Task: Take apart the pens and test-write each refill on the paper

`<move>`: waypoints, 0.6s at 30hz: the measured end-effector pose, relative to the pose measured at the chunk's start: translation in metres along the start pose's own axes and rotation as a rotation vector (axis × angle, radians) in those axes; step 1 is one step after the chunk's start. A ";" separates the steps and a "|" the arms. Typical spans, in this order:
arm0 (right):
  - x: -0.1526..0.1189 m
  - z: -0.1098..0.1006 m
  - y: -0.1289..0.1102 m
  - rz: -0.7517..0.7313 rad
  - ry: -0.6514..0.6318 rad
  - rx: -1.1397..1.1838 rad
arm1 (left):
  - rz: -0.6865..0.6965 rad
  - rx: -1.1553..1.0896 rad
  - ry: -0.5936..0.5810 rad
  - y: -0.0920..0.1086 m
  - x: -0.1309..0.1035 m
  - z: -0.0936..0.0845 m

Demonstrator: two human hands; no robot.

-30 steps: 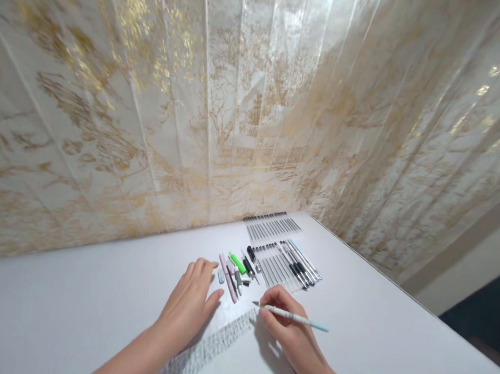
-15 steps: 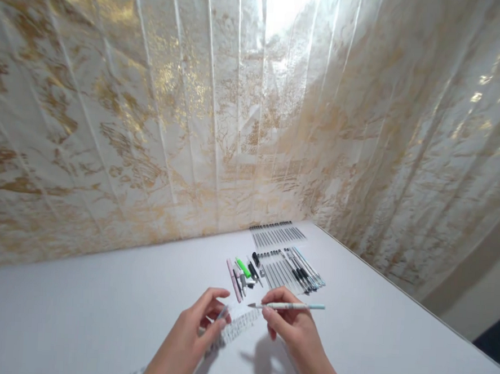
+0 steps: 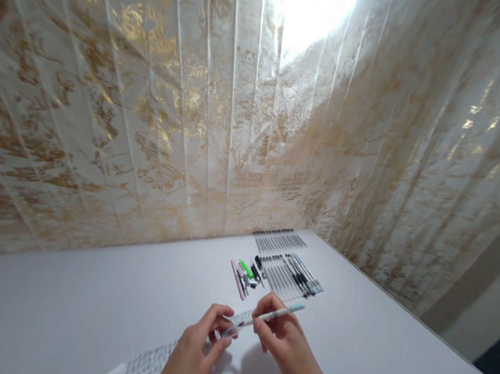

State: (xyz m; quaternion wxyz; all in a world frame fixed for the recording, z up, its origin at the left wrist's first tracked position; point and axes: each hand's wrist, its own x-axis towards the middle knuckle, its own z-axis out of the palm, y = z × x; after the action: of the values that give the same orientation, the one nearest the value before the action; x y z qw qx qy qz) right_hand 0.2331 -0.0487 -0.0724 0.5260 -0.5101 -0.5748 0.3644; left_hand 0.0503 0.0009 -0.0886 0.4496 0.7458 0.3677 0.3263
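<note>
My right hand (image 3: 281, 337) pinches a slim white pen (image 3: 276, 314) with a pale blue end, which points up to the right. The pen's tip reaches the clear bluish cap (image 3: 230, 331) held between the thumb and fingers of my left hand (image 3: 198, 342). Whether the tip has entered the cap I cannot tell. Beneath both hands runs a strip printed with rows of dark marks (image 3: 149, 363), partly hidden by my left hand.
Beyond my hands lie a pink pen (image 3: 237, 279), a bright green highlighter (image 3: 246, 268) and small dark parts. Right of them are a row of clear pens (image 3: 281, 280) and several black-gripped pens (image 3: 300, 276). Another pen row (image 3: 279, 241) lies near the patterned curtain (image 3: 152, 119).
My hands have come together, bringing the pen's tip to the cap. The pen has tilted, its blue end now higher. The view has shifted slightly, showing more of the printed strip at left.
</note>
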 end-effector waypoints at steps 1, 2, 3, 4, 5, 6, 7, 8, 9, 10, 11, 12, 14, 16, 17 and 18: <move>0.000 0.000 0.000 0.000 -0.002 -0.011 | -0.002 -0.006 -0.004 0.000 -0.001 0.001; -0.001 0.000 -0.001 -0.002 -0.004 -0.028 | -0.004 -0.013 -0.009 -0.001 -0.001 0.001; -0.001 -0.001 -0.002 -0.006 -0.003 -0.048 | -0.005 -0.020 -0.015 -0.001 -0.001 0.001; -0.002 -0.002 -0.004 -0.011 0.005 -0.066 | -0.006 -0.023 -0.025 0.000 -0.001 0.001; -0.003 -0.003 -0.006 -0.017 0.016 -0.081 | -0.009 -0.024 -0.035 0.000 -0.001 0.001; -0.003 -0.004 -0.007 -0.024 0.030 -0.091 | -0.015 -0.024 -0.039 0.001 -0.001 0.001; -0.004 -0.005 -0.008 -0.027 0.042 -0.098 | -0.021 -0.024 -0.036 0.002 -0.001 0.000; -0.004 -0.006 -0.009 -0.027 0.048 -0.102 | -0.026 -0.027 -0.029 0.002 -0.001 -0.001; -0.003 -0.006 -0.008 -0.021 0.044 -0.102 | -0.028 -0.030 -0.025 0.003 -0.001 -0.001; -0.003 -0.006 -0.007 -0.013 0.029 -0.096 | -0.027 -0.031 -0.022 0.003 -0.001 -0.001; -0.003 -0.005 -0.004 0.001 0.008 -0.077 | -0.021 -0.031 -0.023 0.004 -0.001 -0.001; -0.002 -0.003 -0.001 0.018 -0.015 -0.044 | -0.010 -0.029 -0.034 0.004 -0.002 -0.001; -0.002 0.001 0.006 0.052 -0.054 0.056 | 0.014 -0.033 -0.051 0.005 -0.004 0.001; -0.003 0.007 0.011 0.068 -0.073 0.148 | 0.027 -0.054 -0.037 0.007 -0.007 0.004; -0.004 0.010 0.012 0.067 -0.082 0.173 | 0.030 -0.070 -0.026 0.007 -0.009 0.006; -0.006 0.013 0.011 0.055 -0.091 0.177 | 0.036 -0.085 -0.014 0.008 -0.010 0.008</move>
State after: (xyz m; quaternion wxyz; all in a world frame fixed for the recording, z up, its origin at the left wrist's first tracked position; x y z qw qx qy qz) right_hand 0.2217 -0.0505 -0.0867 0.5319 -0.4601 -0.5496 0.4509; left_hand 0.0540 -0.0132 -0.0863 0.4772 0.7349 0.3368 0.3446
